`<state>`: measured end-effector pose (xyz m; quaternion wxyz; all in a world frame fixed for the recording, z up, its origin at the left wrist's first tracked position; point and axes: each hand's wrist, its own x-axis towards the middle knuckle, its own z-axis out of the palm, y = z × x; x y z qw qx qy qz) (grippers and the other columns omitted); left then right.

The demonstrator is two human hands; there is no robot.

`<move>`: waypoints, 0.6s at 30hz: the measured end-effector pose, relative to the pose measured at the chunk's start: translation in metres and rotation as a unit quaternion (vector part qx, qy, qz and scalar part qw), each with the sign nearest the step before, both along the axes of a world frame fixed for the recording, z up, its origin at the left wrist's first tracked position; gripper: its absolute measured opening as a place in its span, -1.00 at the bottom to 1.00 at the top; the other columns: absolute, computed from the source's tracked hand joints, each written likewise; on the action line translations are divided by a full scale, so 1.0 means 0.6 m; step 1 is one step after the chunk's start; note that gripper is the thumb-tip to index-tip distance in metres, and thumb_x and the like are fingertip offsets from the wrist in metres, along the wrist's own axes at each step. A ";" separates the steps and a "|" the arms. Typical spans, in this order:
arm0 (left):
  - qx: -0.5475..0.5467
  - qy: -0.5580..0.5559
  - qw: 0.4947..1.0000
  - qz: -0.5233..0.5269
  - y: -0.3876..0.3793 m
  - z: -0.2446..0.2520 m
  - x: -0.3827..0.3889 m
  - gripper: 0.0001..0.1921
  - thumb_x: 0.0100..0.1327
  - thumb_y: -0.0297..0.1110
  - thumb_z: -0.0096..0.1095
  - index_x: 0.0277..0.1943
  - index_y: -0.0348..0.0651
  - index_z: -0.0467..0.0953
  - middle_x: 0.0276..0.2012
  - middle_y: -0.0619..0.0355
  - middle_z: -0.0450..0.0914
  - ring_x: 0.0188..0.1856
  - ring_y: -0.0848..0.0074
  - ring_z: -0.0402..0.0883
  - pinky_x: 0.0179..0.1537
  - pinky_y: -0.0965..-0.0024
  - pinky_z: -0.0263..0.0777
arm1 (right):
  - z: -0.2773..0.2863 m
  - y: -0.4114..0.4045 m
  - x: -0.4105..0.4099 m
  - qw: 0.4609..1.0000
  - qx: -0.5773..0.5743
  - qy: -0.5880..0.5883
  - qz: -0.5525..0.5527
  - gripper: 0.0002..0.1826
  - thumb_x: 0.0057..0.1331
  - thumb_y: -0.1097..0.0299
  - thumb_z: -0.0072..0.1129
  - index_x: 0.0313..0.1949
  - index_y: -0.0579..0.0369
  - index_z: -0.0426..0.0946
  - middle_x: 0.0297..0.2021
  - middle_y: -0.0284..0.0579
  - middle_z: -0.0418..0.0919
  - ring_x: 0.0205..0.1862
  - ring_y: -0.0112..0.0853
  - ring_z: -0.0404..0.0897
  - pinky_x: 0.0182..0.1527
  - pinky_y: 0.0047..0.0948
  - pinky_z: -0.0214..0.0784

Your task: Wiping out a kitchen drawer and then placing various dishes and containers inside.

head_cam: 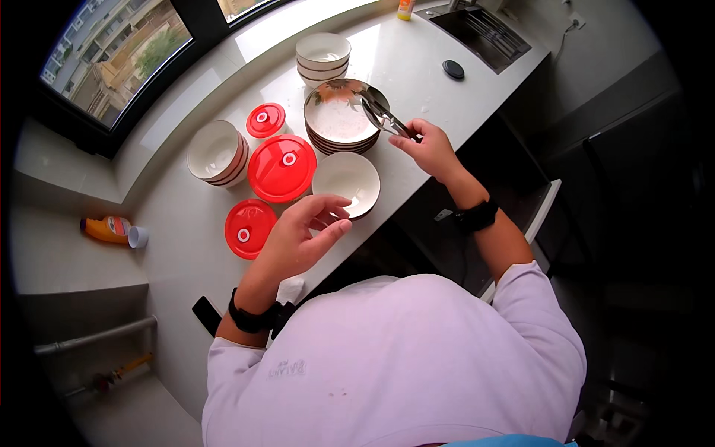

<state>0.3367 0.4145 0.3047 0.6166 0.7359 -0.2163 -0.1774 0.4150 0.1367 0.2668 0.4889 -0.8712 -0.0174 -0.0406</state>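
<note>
My right hand (427,148) grips long metal utensils (388,120), apparently spoons with dark handles. Their heads reach over the rim of a stack of deep plates (342,120), whose top one has a floral pattern. Over the near edge of a white bowl (347,177) hovers my left hand (310,232), its fingers loosely bent and apart, with nothing visible in them. Just left of that bowl is a large round container with a red lid (281,167). A smaller red-lidded container (249,229) is partly covered by my left hand, and another one (266,120) stands farther back.
Stacked bowls stand at the left (215,152) and back (323,56). A black round disc (453,70) lies near the sink (483,36). An orange bottle (109,230) and a phone (207,315) are at the left. An open drawer (542,212) juts out below the counter.
</note>
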 end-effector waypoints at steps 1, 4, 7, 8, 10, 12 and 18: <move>0.002 0.062 0.998 -0.026 -0.023 0.001 0.002 -0.66 0.26 -0.33 0.22 0.03 -0.31 0.46 -0.21 0.13 0.57 -0.24 0.62 0.55 -0.21 0.55 0.44 | 0.006 -0.001 -0.025 1.000 0.012 0.002 -0.007 -0.67 0.14 0.17 0.34 -0.37 0.20 0.51 -0.51 -0.27 0.54 -0.46 -0.55 0.40 -0.37 -0.52 0.27; 0.017 0.112 0.991 -0.078 -0.087 -0.029 0.017 -0.59 0.33 -0.24 0.14 0.18 -0.21 0.37 -0.11 0.16 0.53 -0.15 0.62 0.50 -0.15 0.51 0.43 | -0.015 -0.009 -0.088 0.996 0.090 -0.009 -0.017 -0.69 0.14 0.19 0.35 -0.38 0.19 0.51 -0.53 -0.32 0.52 -0.48 -0.62 0.35 -0.40 -0.55 0.26; -0.021 0.188 0.981 -0.046 -0.161 -0.052 0.034 -0.57 0.31 -0.20 0.16 0.16 -0.21 0.38 -0.09 0.14 0.53 -0.12 0.59 0.51 -0.12 0.47 0.45 | -0.024 -0.030 -0.139 0.992 0.119 -0.008 -0.033 -0.69 0.15 0.17 0.34 -0.36 0.17 0.52 -0.51 -0.31 0.55 -0.54 -0.62 0.36 -0.45 -0.56 0.28; -0.020 0.185 0.982 -0.026 -0.187 -0.058 0.034 -0.57 0.30 -0.17 0.18 0.13 -0.24 0.40 -0.11 0.13 0.55 -0.12 0.58 0.51 -0.11 0.46 0.44 | -0.031 -0.040 -0.154 0.993 0.108 -0.031 -0.035 -0.69 0.18 0.17 0.31 -0.35 0.18 0.52 -0.51 -0.27 0.56 -0.56 -0.61 0.38 -0.46 -0.56 0.29; -0.026 0.157 0.987 -0.004 -0.233 -0.074 0.029 -0.63 0.25 -0.17 0.26 -0.01 -0.25 0.46 -0.21 0.15 0.57 -0.19 0.59 0.53 -0.17 0.49 0.46 | -0.031 -0.062 -0.183 0.994 0.097 -0.038 -0.043 -0.70 0.19 0.18 0.29 -0.36 0.20 0.52 -0.52 -0.22 0.55 -0.54 -0.57 0.42 -0.44 -0.54 0.31; -0.053 0.171 0.984 0.017 -0.272 -0.086 0.011 -0.69 0.24 -0.20 0.27 -0.10 -0.24 0.50 -0.27 0.20 0.58 -0.23 0.62 0.53 -0.25 0.53 0.46 | -0.032 -0.088 -0.213 0.992 0.103 -0.031 -0.059 -0.71 0.19 0.20 0.28 -0.36 0.21 0.52 -0.52 -0.21 0.54 -0.53 -0.56 0.43 -0.44 -0.53 0.32; -0.072 0.214 0.974 -0.001 -0.383 -0.097 -0.049 -0.72 0.28 -0.16 0.22 -0.13 -0.21 0.50 -0.26 0.21 0.57 -0.22 0.61 0.53 -0.24 0.53 0.47 | -0.045 -0.185 -0.293 0.986 0.126 -0.029 -0.102 -0.73 0.17 0.21 0.25 -0.35 0.19 0.53 -0.51 -0.14 0.52 -0.52 -0.45 0.49 -0.44 -0.48 0.34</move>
